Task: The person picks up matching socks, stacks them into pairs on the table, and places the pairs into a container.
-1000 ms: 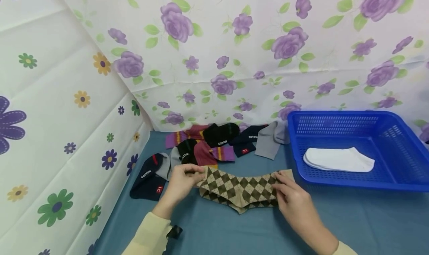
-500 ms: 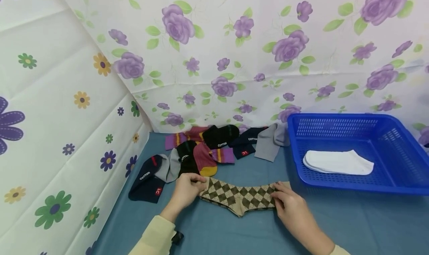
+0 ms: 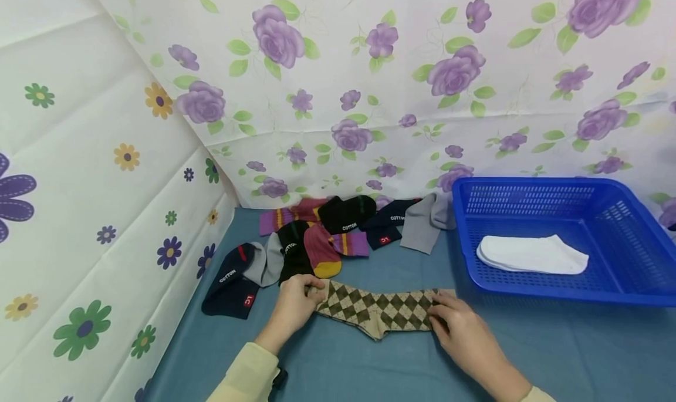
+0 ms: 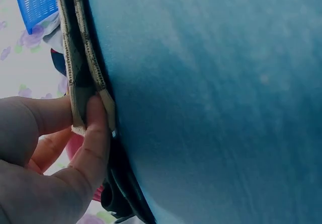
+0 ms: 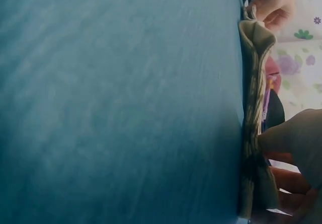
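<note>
Overall, the blue cloth-covered counter has argyle socks extended over it, long axis left to right, contact unclear. Left grip pinches one end and right grip the other, neither nearer. Knit appears thin and diamond-patterned, angled at a plain beige heel.

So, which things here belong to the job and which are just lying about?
In the job: checked socks, left hand and right hand pinching them.
Not held, apparently lying about: striped socks, black socks, navy socks, grey socks, white socks in blue basket.
</note>
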`<action>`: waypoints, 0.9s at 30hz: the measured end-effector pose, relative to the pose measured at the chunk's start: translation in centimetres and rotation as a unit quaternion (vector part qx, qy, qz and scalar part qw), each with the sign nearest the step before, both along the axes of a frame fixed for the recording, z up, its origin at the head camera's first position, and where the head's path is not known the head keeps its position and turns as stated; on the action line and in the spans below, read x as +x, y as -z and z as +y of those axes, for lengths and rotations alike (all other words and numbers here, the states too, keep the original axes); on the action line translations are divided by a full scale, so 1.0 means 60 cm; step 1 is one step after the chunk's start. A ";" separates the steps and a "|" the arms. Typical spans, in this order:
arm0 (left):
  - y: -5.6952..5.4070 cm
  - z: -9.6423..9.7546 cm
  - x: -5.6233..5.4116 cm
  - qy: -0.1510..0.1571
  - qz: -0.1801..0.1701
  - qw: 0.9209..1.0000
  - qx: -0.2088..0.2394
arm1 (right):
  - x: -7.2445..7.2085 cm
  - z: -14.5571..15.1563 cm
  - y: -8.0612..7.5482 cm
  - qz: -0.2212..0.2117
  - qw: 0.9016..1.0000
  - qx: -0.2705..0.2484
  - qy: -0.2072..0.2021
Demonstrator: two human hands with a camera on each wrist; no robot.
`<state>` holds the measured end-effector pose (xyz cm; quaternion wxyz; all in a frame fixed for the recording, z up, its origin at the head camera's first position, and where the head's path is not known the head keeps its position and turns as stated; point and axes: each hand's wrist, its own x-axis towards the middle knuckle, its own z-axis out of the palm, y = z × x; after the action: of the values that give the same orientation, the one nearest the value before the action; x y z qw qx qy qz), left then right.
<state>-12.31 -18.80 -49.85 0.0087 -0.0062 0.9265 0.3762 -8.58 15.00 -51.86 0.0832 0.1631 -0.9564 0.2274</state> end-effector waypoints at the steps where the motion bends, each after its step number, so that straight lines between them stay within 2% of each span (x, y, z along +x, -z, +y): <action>1: 0.000 0.000 0.000 0.003 0.003 1.000 -0.004 | 0.000 0.002 -0.001 0.001 1.000 0.002 -0.002; 5: -0.008 0.002 0.006 0.010 0.023 1.000 -0.018 | -0.001 0.008 -0.004 0.017 1.000 0.007 -0.013; 9: -0.027 0.009 0.014 0.011 0.083 0.995 -0.055 | -0.003 0.010 -0.010 0.049 0.998 -0.005 -0.029; 12: -0.039 0.017 0.015 0.021 0.111 0.992 -0.056 | -0.004 0.007 -0.017 0.064 0.997 -0.021 -0.037; 14: -0.040 0.021 0.013 0.033 0.100 0.993 -0.044 | -0.004 0.004 -0.020 0.064 0.997 -0.026 -0.042; 16: -0.036 0.025 0.012 0.047 0.075 0.995 -0.042 | -0.005 0.002 -0.020 0.052 0.997 -0.022 -0.045; 19: -0.025 0.027 0.012 0.063 0.039 0.995 -0.061 | -0.007 0.005 -0.013 0.030 0.999 -0.004 -0.042; 23: -0.011 0.025 0.013 0.056 0.017 0.996 -0.072 | -0.010 0.018 0.000 0.008 0.999 0.019 -0.032; 27: -0.002 0.021 0.013 0.049 0.010 0.996 -0.069 | -0.012 0.026 0.006 0.006 0.999 0.029 -0.036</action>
<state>-11.56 -17.55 -49.73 0.0172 0.0423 0.9494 0.3109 -9.32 16.54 -52.23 0.0766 0.2008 -0.9556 0.2015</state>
